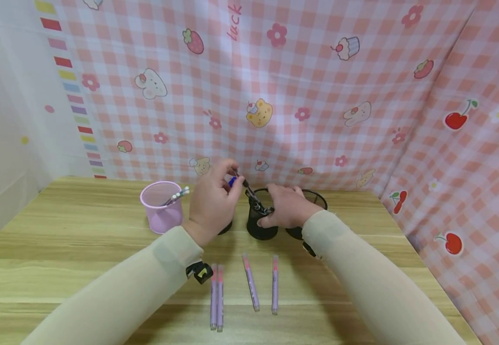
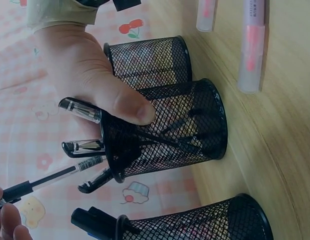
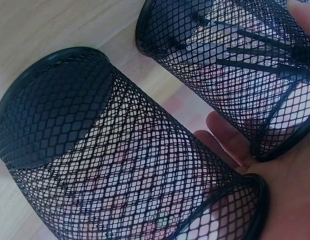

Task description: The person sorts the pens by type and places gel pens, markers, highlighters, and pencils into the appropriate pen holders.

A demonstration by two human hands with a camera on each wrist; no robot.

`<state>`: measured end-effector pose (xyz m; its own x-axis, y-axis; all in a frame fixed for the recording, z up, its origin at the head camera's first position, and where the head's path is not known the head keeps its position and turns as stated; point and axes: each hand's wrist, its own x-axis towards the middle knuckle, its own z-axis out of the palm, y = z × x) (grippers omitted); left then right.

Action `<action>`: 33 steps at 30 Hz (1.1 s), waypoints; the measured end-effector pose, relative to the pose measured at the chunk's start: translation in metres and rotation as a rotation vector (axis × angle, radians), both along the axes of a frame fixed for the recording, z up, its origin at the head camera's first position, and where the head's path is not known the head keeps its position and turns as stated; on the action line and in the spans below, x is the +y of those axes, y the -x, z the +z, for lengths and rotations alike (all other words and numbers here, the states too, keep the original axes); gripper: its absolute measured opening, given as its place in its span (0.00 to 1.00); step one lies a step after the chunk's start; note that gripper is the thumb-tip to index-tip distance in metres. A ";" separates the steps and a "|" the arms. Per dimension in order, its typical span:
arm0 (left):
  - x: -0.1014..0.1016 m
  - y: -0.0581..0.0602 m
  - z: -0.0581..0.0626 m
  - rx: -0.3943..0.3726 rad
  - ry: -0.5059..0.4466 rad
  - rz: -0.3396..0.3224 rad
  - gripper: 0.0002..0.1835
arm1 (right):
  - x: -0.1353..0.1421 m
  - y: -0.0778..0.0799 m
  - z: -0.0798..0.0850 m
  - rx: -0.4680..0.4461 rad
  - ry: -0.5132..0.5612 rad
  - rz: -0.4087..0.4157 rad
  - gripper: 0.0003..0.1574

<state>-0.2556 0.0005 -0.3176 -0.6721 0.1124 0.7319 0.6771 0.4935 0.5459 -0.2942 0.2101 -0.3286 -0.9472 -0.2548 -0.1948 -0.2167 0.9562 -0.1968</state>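
Note:
In the head view my left hand [image 1: 211,206] pinches a clear-barrelled gel pen [image 2: 54,178] with a black grip. The pen's far end lies at the rim of the middle black mesh pen cup [image 1: 261,229], among several capped gel pens [image 2: 84,147] standing in it. My right hand [image 1: 290,207] grips that cup, its thumb on the near side and its fingers behind. To the right is another black mesh cup [image 3: 119,160], with no pens seen inside. A third black mesh cup [image 2: 195,222], largely hidden by my left hand, holds dark-capped pens [image 2: 92,222].
A pink mesh cup [image 1: 165,219] with white-tipped pens [image 1: 176,196] stands at the left. Several purple-and-pink highlighters [image 1: 275,287] lie on the wooden table [image 1: 115,258] between my forearms. A checked curtain [image 1: 232,86] hangs behind.

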 end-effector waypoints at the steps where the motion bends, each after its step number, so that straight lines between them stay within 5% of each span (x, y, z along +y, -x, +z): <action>1: 0.000 0.000 0.000 -0.002 0.003 -0.002 0.09 | 0.000 0.000 0.000 -0.001 0.004 0.000 0.61; 33: 0.004 -0.002 -0.010 -0.092 0.088 0.043 0.08 | -0.001 -0.002 0.004 0.001 -0.001 0.001 0.61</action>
<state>-0.2534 0.0048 -0.3274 -0.7415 0.1432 0.6555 0.6034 0.5693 0.5583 -0.2920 0.2094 -0.3247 -0.9472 -0.2553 -0.1940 -0.2176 0.9562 -0.1958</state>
